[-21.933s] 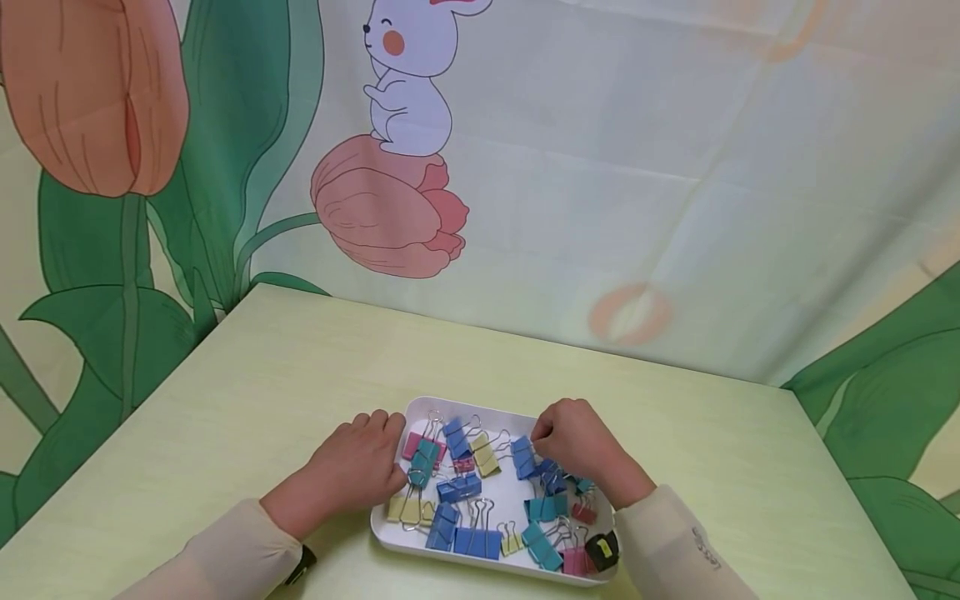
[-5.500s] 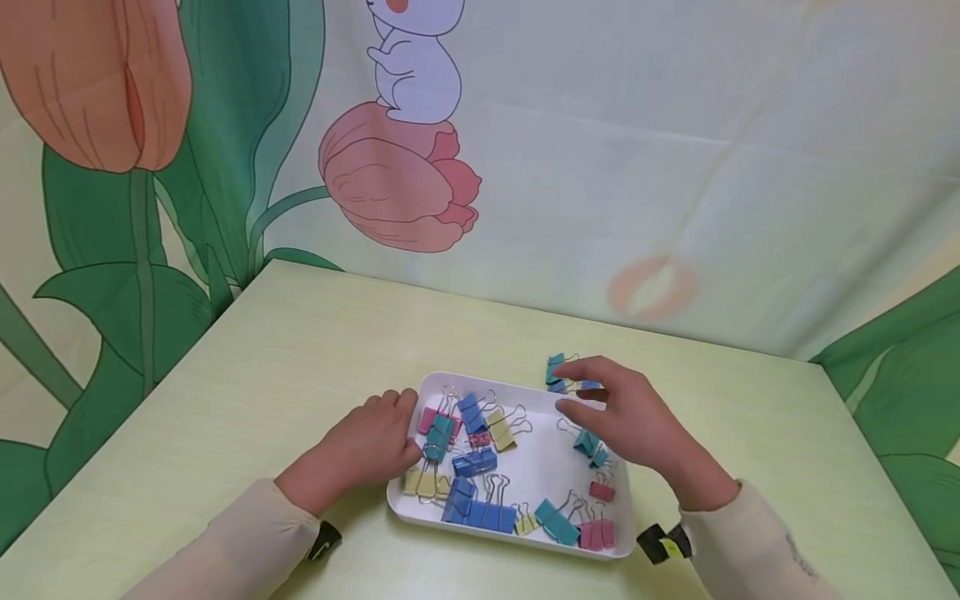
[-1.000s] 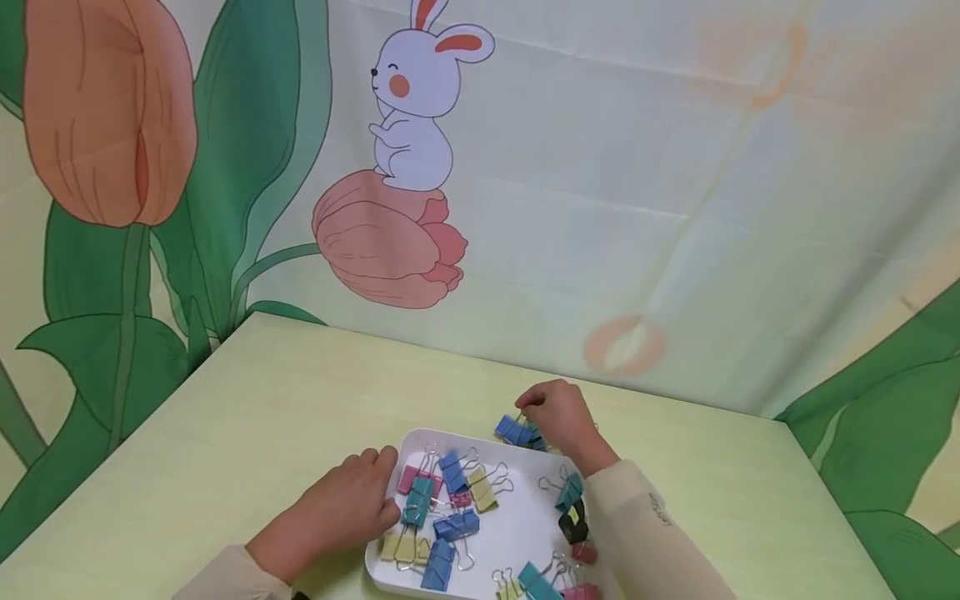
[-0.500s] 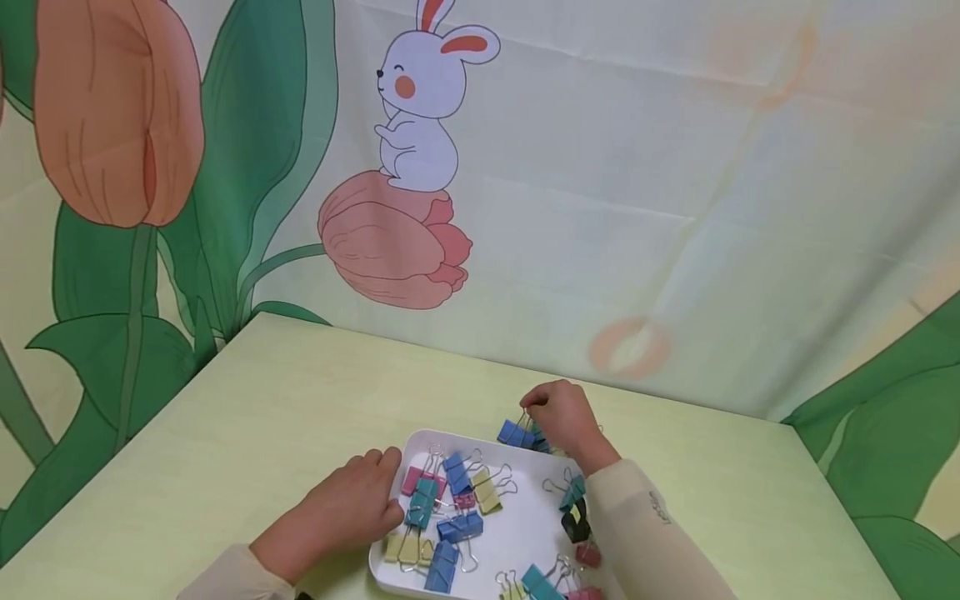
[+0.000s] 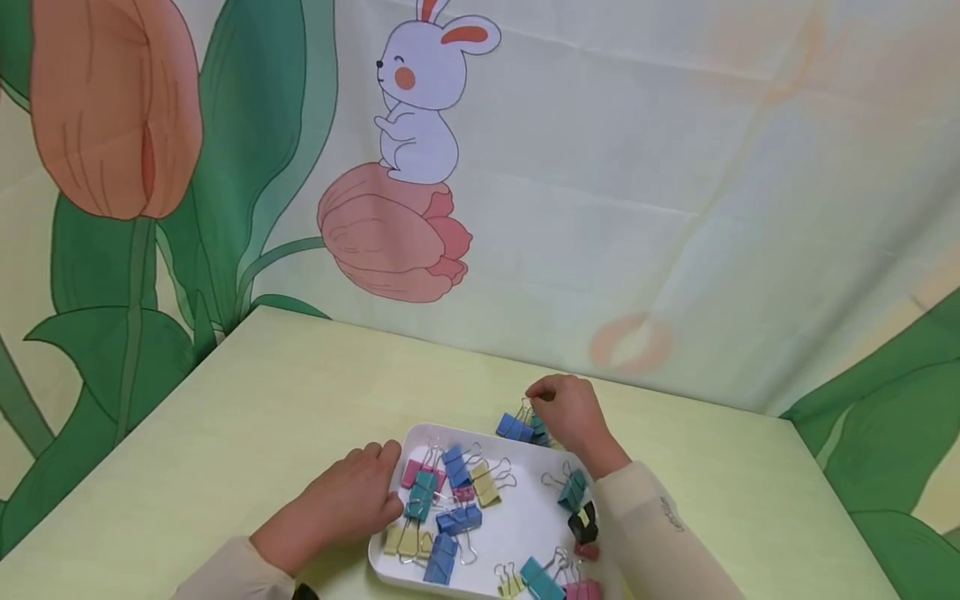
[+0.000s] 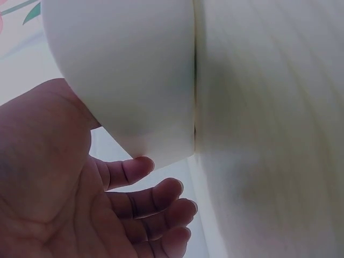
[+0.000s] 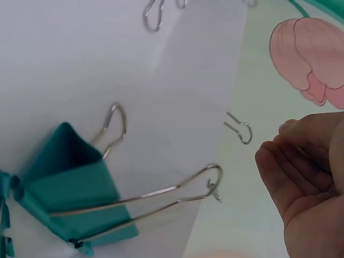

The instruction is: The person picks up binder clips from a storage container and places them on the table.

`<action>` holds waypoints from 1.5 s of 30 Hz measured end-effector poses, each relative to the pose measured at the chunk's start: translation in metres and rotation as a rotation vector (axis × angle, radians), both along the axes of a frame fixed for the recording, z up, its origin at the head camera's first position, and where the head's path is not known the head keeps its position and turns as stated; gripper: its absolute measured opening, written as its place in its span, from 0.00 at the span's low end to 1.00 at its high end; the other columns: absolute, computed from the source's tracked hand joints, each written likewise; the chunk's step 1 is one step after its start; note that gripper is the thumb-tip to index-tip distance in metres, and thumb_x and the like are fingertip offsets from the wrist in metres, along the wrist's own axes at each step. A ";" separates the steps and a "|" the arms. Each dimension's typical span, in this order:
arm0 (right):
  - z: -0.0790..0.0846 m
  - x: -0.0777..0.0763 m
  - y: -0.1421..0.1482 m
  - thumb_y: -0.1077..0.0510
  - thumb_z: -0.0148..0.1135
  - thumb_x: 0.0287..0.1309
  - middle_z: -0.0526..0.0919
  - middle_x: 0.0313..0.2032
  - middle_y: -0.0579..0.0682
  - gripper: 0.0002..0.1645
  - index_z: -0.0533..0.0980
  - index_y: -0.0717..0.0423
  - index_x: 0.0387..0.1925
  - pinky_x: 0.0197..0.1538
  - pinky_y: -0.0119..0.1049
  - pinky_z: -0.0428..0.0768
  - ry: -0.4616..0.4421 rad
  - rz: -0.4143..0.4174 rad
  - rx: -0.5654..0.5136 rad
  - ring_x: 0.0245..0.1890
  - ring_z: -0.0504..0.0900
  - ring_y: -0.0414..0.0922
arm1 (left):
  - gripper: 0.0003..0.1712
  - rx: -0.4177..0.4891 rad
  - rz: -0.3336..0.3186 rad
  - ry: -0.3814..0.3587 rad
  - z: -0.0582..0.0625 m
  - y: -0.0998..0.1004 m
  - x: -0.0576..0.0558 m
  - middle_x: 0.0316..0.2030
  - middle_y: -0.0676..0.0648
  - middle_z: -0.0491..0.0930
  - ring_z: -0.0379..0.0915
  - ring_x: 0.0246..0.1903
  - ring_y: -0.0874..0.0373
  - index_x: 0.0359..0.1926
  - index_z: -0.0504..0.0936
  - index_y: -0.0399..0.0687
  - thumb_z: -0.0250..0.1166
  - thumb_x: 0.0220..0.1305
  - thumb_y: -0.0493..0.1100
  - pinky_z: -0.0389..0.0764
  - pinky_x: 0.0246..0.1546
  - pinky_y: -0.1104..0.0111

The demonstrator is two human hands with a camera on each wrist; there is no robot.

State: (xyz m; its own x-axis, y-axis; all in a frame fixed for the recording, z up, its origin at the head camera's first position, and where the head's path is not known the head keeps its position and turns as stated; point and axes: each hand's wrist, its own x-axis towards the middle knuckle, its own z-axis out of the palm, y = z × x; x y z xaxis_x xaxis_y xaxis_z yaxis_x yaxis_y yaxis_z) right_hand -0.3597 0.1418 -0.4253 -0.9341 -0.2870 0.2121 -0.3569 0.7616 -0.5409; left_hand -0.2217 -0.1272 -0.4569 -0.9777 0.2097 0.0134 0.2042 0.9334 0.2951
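My left hand [image 5: 352,492] grips the left wall of a white tray [image 5: 480,590]; in the left wrist view its fingers [image 6: 166,196] curl at the outer wall. My right hand [image 5: 573,412] is behind the tray, above a blue binder clip [image 5: 514,427] standing on the table with its wire handles up. Thumb and fingertips are close to a wire handle [image 7: 244,131], with a small gap in the right wrist view. A teal binder clip [image 5: 538,427] sits beside the blue one, partly hidden by the hand.
Inside the tray are blue clips [image 5: 460,520], yellow clips [image 5: 486,485], pink clips [image 5: 582,590] and a teal clip [image 5: 572,490] along the right wall. A black wrist device [image 5: 583,523] hangs over the tray's right side. A printed cloth [image 5: 555,208] stands behind the table [image 5: 300,375].
Over the longer span, several clips left the tray for the table behind it, lately a blue one from its front edge. In the last half second my right fingertips moved slightly off its handle.
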 end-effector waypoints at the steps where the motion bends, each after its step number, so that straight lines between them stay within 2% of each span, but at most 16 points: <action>1: 0.001 0.002 0.000 0.59 0.60 0.60 0.87 0.38 0.46 0.09 0.84 0.51 0.39 0.39 0.38 0.80 0.005 0.004 0.001 0.34 0.83 0.41 | 0.22 -0.003 -0.002 0.001 0.000 0.000 0.000 0.31 0.46 0.68 0.64 0.31 0.53 0.47 0.68 0.38 0.61 0.55 0.46 0.72 0.36 0.58; 5: 0.006 0.010 0.000 0.58 0.61 0.60 0.87 0.39 0.46 0.09 0.84 0.52 0.40 0.44 0.42 0.81 0.007 0.023 -0.009 0.40 0.85 0.45 | 0.22 -0.006 -0.008 0.010 0.001 0.000 -0.001 0.31 0.46 0.68 0.64 0.31 0.53 0.46 0.68 0.38 0.61 0.55 0.46 0.72 0.35 0.58; 16: 0.016 0.037 0.008 0.55 0.64 0.59 0.87 0.40 0.44 0.09 0.83 0.49 0.42 0.45 0.41 0.82 -0.014 0.068 -0.068 0.41 0.85 0.44 | 0.22 -0.020 -0.017 0.009 0.002 -0.001 -0.001 0.31 0.45 0.69 0.65 0.30 0.52 0.46 0.68 0.38 0.61 0.55 0.46 0.72 0.34 0.58; 23: 0.023 0.061 0.018 0.56 0.66 0.57 0.85 0.43 0.46 0.10 0.83 0.46 0.43 0.45 0.39 0.82 -0.089 0.100 -0.113 0.43 0.85 0.43 | 0.23 -0.021 -0.010 -0.009 0.002 -0.001 0.001 0.31 0.45 0.69 0.65 0.31 0.52 0.47 0.68 0.37 0.61 0.55 0.46 0.73 0.34 0.58; 31: 0.027 0.086 0.027 0.59 0.67 0.55 0.84 0.43 0.44 0.11 0.83 0.45 0.41 0.43 0.35 0.83 -0.171 0.142 -0.144 0.41 0.86 0.41 | 0.22 -0.024 -0.013 -0.008 0.003 -0.002 0.001 0.31 0.46 0.69 0.65 0.30 0.52 0.47 0.68 0.37 0.60 0.56 0.46 0.72 0.34 0.59; 37: 0.027 0.101 0.035 0.59 0.68 0.55 0.83 0.46 0.48 0.12 0.82 0.44 0.42 0.42 0.32 0.83 -0.258 0.196 -0.145 0.41 0.86 0.41 | 0.21 -0.017 -0.022 0.006 0.005 -0.002 -0.001 0.31 0.46 0.68 0.64 0.30 0.53 0.46 0.68 0.37 0.59 0.56 0.46 0.70 0.32 0.61; 41: 0.026 0.111 0.040 0.59 0.68 0.54 0.83 0.46 0.49 0.12 0.82 0.45 0.42 0.43 0.31 0.83 -0.280 0.229 -0.142 0.39 0.86 0.40 | 0.21 -0.019 -0.022 0.002 0.005 -0.001 -0.002 0.31 0.46 0.68 0.64 0.30 0.53 0.46 0.68 0.37 0.60 0.56 0.46 0.70 0.33 0.61; 45: 0.023 0.118 0.043 0.59 0.69 0.53 0.83 0.44 0.49 0.12 0.83 0.45 0.40 0.39 0.31 0.83 -0.312 0.198 -0.125 0.38 0.86 0.40 | 0.22 -0.015 -0.022 0.003 0.005 -0.001 -0.001 0.31 0.45 0.69 0.64 0.30 0.52 0.47 0.68 0.37 0.60 0.55 0.45 0.71 0.34 0.60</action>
